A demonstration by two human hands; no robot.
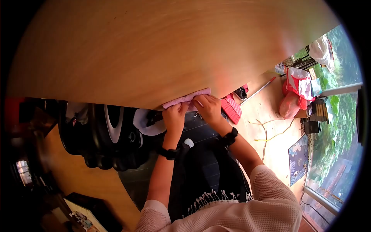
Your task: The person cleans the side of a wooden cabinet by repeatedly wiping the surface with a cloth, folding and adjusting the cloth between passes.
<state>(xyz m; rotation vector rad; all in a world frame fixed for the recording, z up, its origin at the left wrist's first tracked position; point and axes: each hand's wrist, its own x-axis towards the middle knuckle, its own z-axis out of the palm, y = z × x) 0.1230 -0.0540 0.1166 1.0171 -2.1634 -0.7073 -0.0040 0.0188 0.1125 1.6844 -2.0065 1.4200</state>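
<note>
A pink cloth [187, 97], rolled or folded into a narrow strip, lies along the near edge of a large brown wooden surface [154, 50]. My left hand [175, 116] grips the cloth's left part with bent fingers, its fingertips partly hidden. On the cloth's right part, my right hand [209, 109] is closed with the thumb side toward the left hand. The two hands are close together but apart. Each wrist wears a black band.
Below the edge at left stands a bulky black object with a grey curved trim [114, 123]. To the right are a red striped item [232, 109], red and white bags [293, 96], a stick with a red end [259, 91], a loose cord [264, 135], a dark mat [297, 160] and a window.
</note>
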